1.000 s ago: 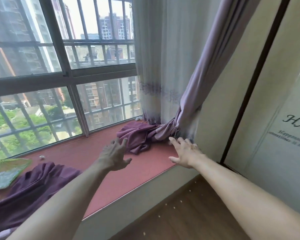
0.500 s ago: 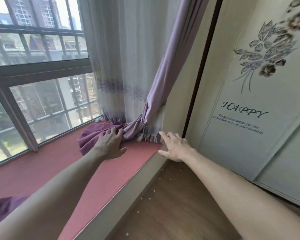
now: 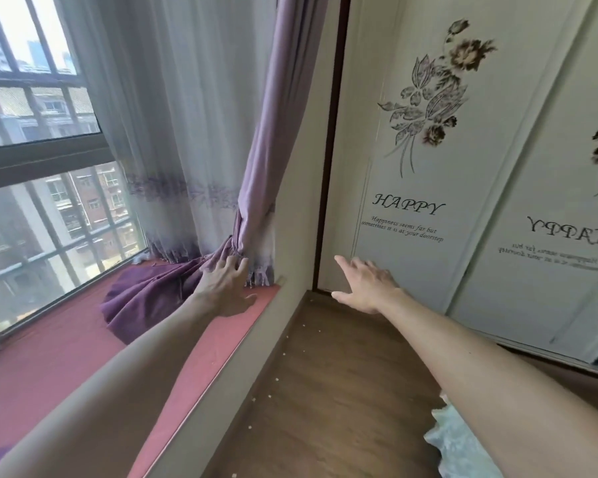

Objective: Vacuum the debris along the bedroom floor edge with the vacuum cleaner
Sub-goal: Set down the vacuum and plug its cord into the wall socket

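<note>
Ledge point(image 3: 66, 339): left hand point(image 3: 223, 286) on curtain point(image 3: 145, 298); right hand point(image 3: 366, 286) outstretched.

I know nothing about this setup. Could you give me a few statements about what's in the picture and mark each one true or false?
1. The left hand rests on the bunched purple curtain on the window seat. True.
2. The right hand grips a vacuum cleaner. False: its fingers are stretched out and it holds nothing. No vacuum cleaner is in view.
3. Small pale bits lie on the wooden floor along the base of the window seat. True.
4. The wardrobe door carries the word WELCOME. False: it reads HAPPY, under a flower print.
</note>
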